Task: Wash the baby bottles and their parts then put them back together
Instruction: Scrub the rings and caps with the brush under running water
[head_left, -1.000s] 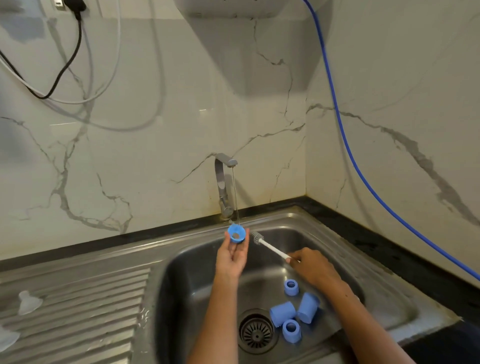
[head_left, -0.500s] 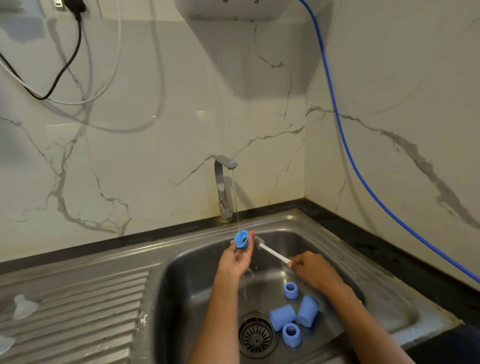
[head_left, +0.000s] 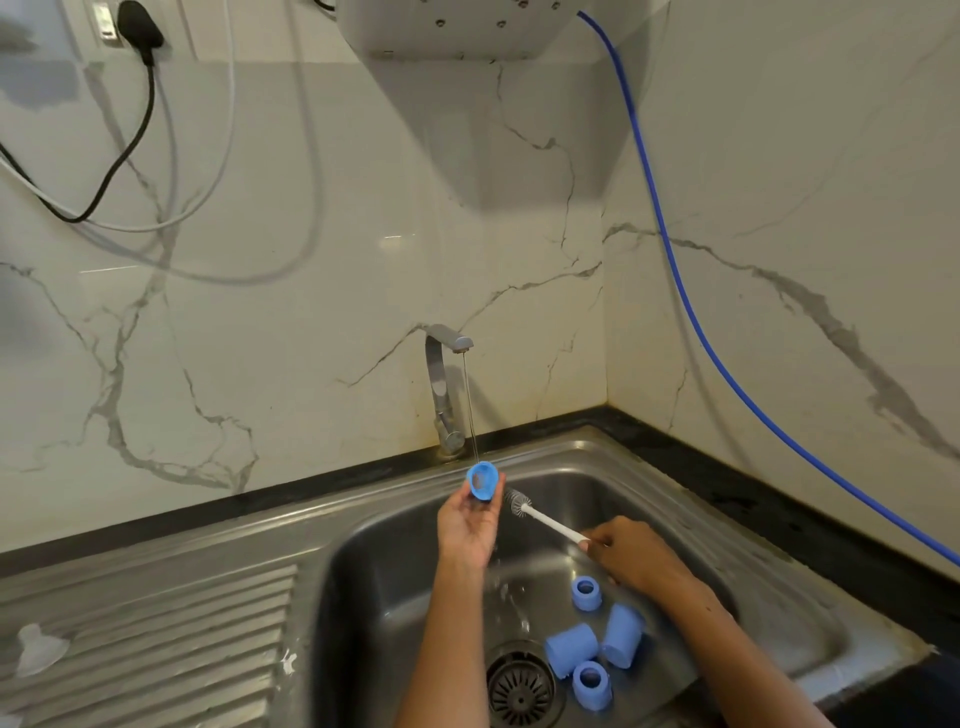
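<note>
My left hand (head_left: 467, 525) holds a blue bottle ring (head_left: 481, 480) up under a thin stream of water from the tap (head_left: 445, 384), its opening facing me. My right hand (head_left: 631, 556) grips the white handle of a small bottle brush (head_left: 540, 517), whose bristle head sits just right of the ring without touching it. Several blue bottle parts lie on the sink floor: a ring (head_left: 587, 592), two caps (head_left: 571, 649) (head_left: 622, 634) and another ring (head_left: 592, 685). A clear teat (head_left: 39, 649) rests on the drainboard at far left.
The steel sink basin (head_left: 753, 587) has a drain strainer (head_left: 522, 688) at the front. The ribbed drainboard (head_left: 156, 649) lies to the left. A blue hose (head_left: 727, 364) runs down the right wall; cables (head_left: 130, 145) hang at upper left.
My left hand turned the blue ring under the water, first edge-on, then with its opening facing me again. The brush stayed close beside it.
</note>
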